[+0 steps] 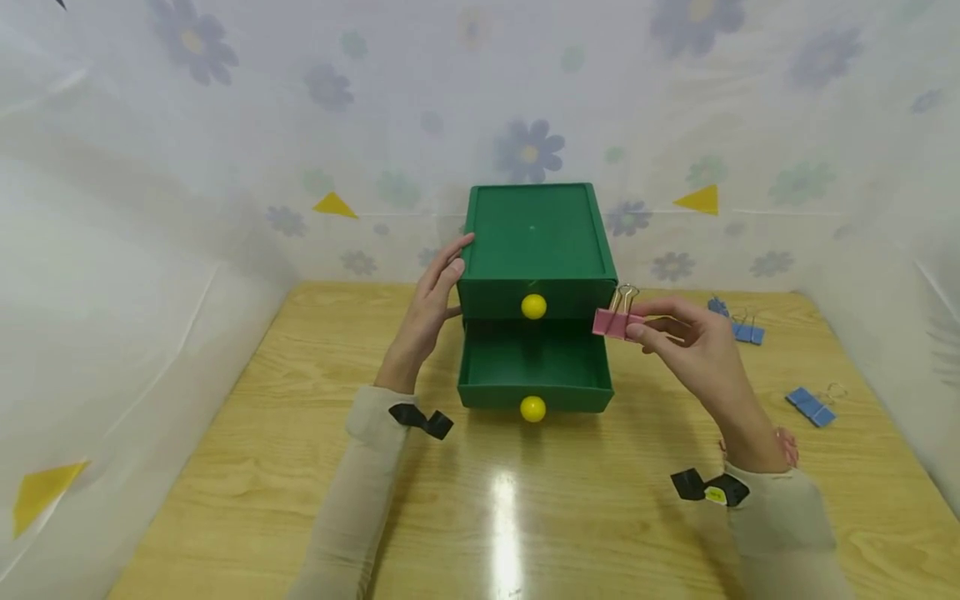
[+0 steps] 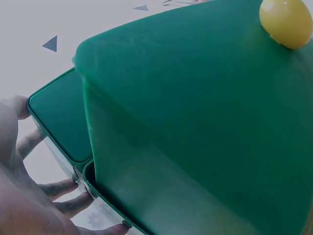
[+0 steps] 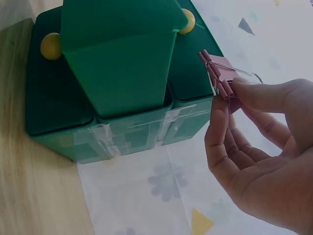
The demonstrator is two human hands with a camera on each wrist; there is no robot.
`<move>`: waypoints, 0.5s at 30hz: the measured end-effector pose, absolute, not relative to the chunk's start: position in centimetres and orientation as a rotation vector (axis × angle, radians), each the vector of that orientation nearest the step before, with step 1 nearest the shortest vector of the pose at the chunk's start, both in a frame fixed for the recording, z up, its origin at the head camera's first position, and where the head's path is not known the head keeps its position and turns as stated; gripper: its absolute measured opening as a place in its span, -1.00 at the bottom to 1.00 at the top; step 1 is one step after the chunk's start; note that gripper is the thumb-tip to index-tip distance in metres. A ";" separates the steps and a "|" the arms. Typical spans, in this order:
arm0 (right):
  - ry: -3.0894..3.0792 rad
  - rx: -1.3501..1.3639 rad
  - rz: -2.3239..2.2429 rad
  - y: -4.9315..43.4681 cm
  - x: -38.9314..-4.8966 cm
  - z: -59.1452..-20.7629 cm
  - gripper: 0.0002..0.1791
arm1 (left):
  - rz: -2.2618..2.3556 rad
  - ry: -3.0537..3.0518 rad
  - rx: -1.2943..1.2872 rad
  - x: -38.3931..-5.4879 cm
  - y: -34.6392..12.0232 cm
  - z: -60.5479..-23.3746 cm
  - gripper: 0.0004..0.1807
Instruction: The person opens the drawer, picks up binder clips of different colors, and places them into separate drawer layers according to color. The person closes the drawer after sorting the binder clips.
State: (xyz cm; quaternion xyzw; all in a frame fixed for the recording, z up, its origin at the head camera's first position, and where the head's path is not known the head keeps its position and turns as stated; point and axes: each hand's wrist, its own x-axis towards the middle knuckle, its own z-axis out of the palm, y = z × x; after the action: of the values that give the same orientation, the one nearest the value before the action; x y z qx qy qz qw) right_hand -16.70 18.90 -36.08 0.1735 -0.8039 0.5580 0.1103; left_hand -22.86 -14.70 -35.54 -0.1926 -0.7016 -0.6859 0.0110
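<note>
A green drawer unit (image 1: 532, 233) with yellow knobs stands at the back middle of the table. One drawer (image 1: 487, 397) below the top one is pulled out, and its visible inside holds nothing. My left hand (image 1: 426, 312) rests against the unit's left side, fingers spread and fairly straight, as the left wrist view also shows. Between thumb and fingers, my right hand (image 1: 693, 350) pinches a pink binder clip (image 1: 611, 323) by one end. The clip is in the air near the unit's front right corner, its wire handles upward in the head view.
Blue binder clips lie on the table at the right: one nearer (image 1: 810, 407), another farther back (image 1: 748, 334), and a blue piece (image 1: 717, 306) partly overlapped beside it. Something pink (image 1: 789, 446) shows behind my right wrist. A flower-patterned sheet (image 1: 450, 100) surrounds the table.
</note>
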 end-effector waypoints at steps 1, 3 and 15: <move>-2.386 0.509 1.603 19.0 -16.7 -36.0 -0.76 | -2.141 -2.187 -0.600 -22.9 -14.7 -35.5 -0.49; -2.431 0.513 1.550 19.1 -16.6 -35.9 -0.77 | -2.142 -2.186 -0.595 -22.9 -14.7 -35.5 -0.49; -2.652 0.589 1.447 20.1 -15.8 -35.3 -0.80 | -2.134 -2.184 -0.612 -22.8 -14.7 -35.6 -0.49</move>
State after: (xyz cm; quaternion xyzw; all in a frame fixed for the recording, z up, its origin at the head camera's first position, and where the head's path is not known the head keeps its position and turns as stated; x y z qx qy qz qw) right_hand -15.75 20.11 -35.27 0.1911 -0.8612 0.4699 0.0317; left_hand -22.81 -14.65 -35.59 -0.1965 -0.7012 -0.6852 0.0137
